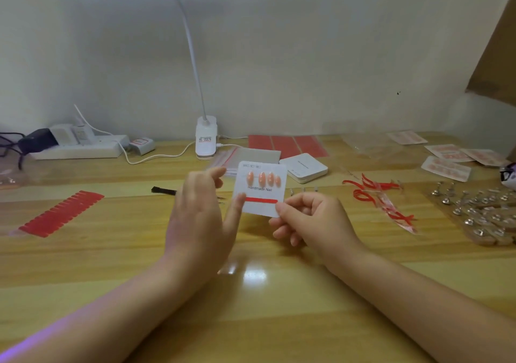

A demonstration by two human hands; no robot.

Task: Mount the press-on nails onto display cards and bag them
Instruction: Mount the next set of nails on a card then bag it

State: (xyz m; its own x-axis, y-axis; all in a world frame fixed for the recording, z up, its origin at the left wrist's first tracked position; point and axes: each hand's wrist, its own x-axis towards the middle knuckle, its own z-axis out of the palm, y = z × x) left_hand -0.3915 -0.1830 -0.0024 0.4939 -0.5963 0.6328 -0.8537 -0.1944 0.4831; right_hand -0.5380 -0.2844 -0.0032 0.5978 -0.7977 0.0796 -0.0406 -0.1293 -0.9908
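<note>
White display card (261,189), printed "Handmade Nail", held upright above the middle of the wooden counter (111,251). Four peach press-on nails (263,178) sit in a row across its upper half; a red adhesive strip (261,201) runs across its lower half, bare of nails. The right hand (310,220) pinches the card's lower right corner between thumb and curled fingers. The left hand (199,217) is released, fingers spread, gripping nothing; its thumb tip touches the left end of the red strip.

Behind the card, toward the far edge: a stack of blank white cards (304,167), clear zip bags (231,161), and a sheet of red adhesive (287,145). A clip lamp (206,138) stands at the middle of the far edge, a power strip (78,147) near the far left corner.

Left side of the counter: a sheet of cut red strips (60,213). Right side: peeled red backing curls (374,192), then a cluster of nails on metal stands (474,212) by the right edge. Bagged finished cards (446,159) lie toward the far right corner.
</note>
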